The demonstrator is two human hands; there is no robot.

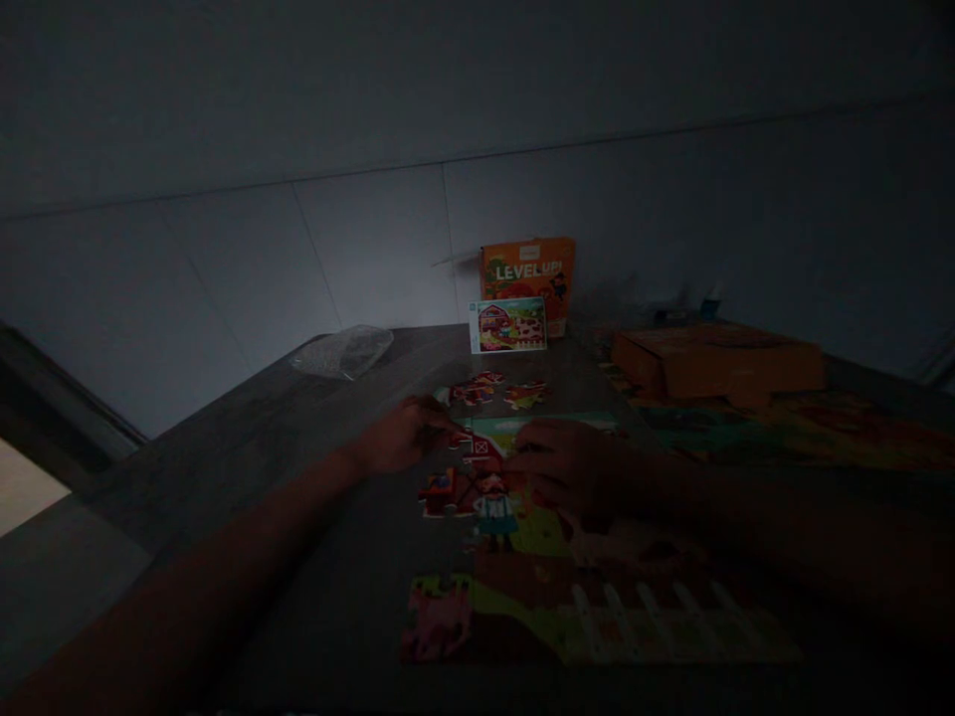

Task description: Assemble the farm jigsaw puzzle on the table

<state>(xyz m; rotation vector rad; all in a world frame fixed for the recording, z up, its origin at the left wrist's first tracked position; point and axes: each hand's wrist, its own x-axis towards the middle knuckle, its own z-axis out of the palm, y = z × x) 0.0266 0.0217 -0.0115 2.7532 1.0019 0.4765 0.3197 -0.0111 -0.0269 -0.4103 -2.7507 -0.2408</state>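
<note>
A partly joined farm-picture jigsaw puzzle [522,597] lies on the dark table, with a farmer, a red barn and a white fence on it. At its upper left edge my left hand [407,435] is closed, fingertips pinching a red-and-white puzzle piece [464,439] beside the barn. My right hand [571,465] rests on the upper middle of the puzzle with its fingers stretched out; it hides part of the picture. Loose pieces [477,389] and a greenish-red piece [526,395] lie beyond the puzzle. The light is very dim.
A picture card [508,325] of the farm leans against an orange "LEVEL UP!" box [528,261] near the wall. Crumpled clear plastic [344,352] lies at the back left. Another orange box [720,360] sits at the right on a colourful printed surface [806,428].
</note>
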